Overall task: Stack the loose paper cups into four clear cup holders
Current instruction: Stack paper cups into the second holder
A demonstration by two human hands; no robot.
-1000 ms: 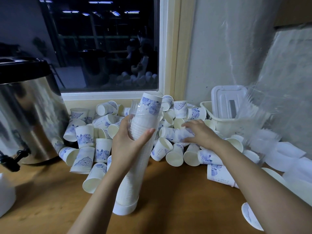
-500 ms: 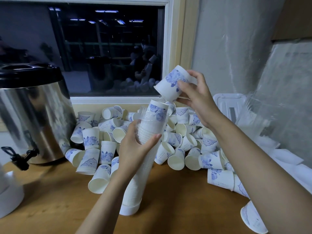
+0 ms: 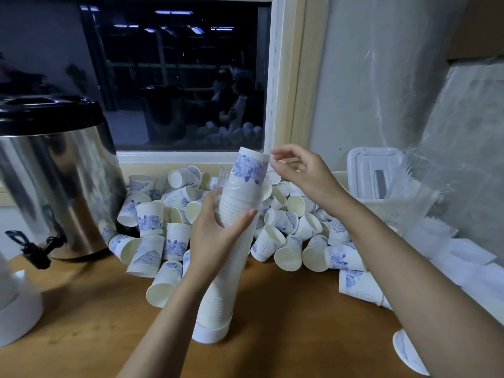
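Observation:
A tall clear cup holder (image 3: 221, 290) stands tilted on the wooden counter, full of nested white paper cups, its white base near me. My left hand (image 3: 215, 236) grips the holder below its top. A blue-flowered cup (image 3: 249, 170) sits upside down on top of the stack. My right hand (image 3: 297, 170) hovers just right of that cup with fingers loosely curled and holds nothing. Behind lies a pile of several loose paper cups (image 3: 283, 241) with blue prints, upright and on their sides.
A steel drinks urn (image 3: 54, 186) with a black tap stands at left, in front of a dark window. A white plastic basket (image 3: 381, 192) and clear plastic sheeting (image 3: 450, 186) are at right. A white object (image 3: 16, 306) sits at the near left edge.
My right hand took a cup out of the pile, lifted it, and set it on the stack's top. It has let go and sits just beside the cup.

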